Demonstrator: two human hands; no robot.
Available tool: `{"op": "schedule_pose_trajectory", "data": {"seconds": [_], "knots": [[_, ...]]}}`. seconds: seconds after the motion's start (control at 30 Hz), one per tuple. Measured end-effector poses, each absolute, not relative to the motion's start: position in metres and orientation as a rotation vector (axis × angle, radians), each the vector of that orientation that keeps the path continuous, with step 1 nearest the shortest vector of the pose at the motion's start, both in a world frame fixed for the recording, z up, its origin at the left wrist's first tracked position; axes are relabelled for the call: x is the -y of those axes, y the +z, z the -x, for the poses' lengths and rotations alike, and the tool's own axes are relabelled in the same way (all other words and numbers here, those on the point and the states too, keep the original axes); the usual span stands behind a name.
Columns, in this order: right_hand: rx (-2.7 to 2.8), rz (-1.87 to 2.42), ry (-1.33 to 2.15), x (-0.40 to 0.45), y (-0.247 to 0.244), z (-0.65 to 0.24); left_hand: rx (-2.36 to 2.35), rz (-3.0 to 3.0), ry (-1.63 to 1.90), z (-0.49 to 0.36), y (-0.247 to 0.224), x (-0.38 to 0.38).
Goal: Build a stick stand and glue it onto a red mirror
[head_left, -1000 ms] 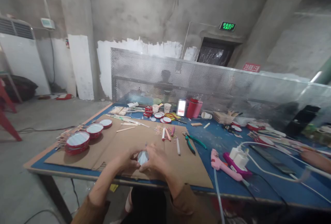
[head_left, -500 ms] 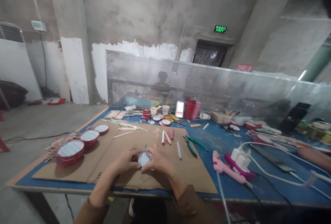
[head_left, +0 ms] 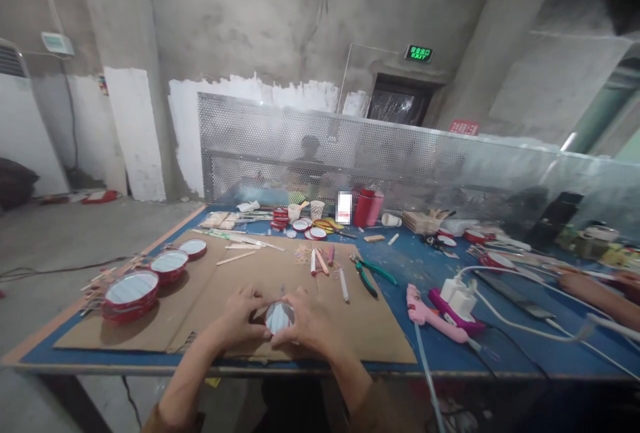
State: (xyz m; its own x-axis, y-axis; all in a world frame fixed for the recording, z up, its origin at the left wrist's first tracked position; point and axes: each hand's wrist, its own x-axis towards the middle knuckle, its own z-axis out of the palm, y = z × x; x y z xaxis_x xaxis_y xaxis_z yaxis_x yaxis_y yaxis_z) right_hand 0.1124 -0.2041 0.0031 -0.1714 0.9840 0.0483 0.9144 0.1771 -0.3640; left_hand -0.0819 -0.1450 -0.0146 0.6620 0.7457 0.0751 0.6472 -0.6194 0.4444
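A small round disc [head_left: 279, 318] with a pale, glossy top is between my hands, low over the cardboard sheet [head_left: 210, 313]. My left hand [head_left: 244, 314] curls its fingers and thumb round the disc's left edge. On the opposite side, my right hand [head_left: 305, 321] grips the right edge, thumb at the front. My fingers hide most of its rim. To the left stand several red-rimmed round pieces with pale tops, the largest [head_left: 131, 290] nearest me, with sticks jutting from their left side. Markers [head_left: 344, 285] and a scatter of thin coloured bands [head_left: 303, 255] lie beyond my right hand.
Green-handled pliers [head_left: 367, 276] lie right of the cardboard. Farther right are a pink glue gun [head_left: 433, 316], a purple power strip [head_left: 453, 313] with white plugs and cables, and a phone [head_left: 515, 296]. Another person's arm [head_left: 597, 296] reaches in. Cups and bottles [head_left: 365, 208] line the back.
My view has shifted slightly, so the scene sits a little farther left. Both hands stay round the disc, which now shows more of its pale face. The other person's arm extends farther into view.
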Motion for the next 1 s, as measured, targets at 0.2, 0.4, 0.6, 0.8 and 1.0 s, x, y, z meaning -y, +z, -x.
{"op": "schedule_pose_trajectory", "data": {"seconds": [0.2, 0.4, 0.6, 0.8, 1.0], "knots": [[2.192, 1.87, 0.454, 0.188, 0.01, -0.115, -1.156, -2.465, 0.352, 0.073, -0.007, 0.14], [2.142, 1.796, 0.391, 0.192, -0.001, -0.121, -1.115, -2.415, 0.499, 0.075, -0.015, 0.145], [1.965, 1.731, 0.605, 0.194, -0.007, -0.131, -0.964, -2.048, 0.703, 0.081, -0.015, 0.146], [1.976, 1.678, 0.59, 0.193, -0.013, -0.138, -1.074, -1.571, 0.891, 0.081, -0.021, 0.14], [1.782, 1.696, 0.626, 0.171, 0.001, -0.151, -1.111, -1.529, 1.131, 0.085, -0.026, 0.152]]}}
